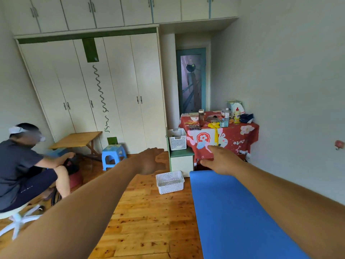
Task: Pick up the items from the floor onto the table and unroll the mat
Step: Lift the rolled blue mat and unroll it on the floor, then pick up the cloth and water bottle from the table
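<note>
A blue mat (231, 212) lies unrolled flat on the wooden floor along the right wall. Beyond its far end stands a table under a red patterned cloth (235, 139), crowded with bottles, a bowl, a yellow item and other things. Both my arms reach forward at chest height. My left hand (151, 161) hovers in the air with fingers spread and holds nothing. My right hand (222, 159) is stretched out above the mat's far end, fingers straight, also holding nothing.
An empty white basket (169, 182) sits on the floor left of the mat. Another white basket (177, 139) rests on a low green-topped cabinet (182, 159). A seated person (24, 165), a blue stool (113, 156) and a small wooden table (76, 140) are at left.
</note>
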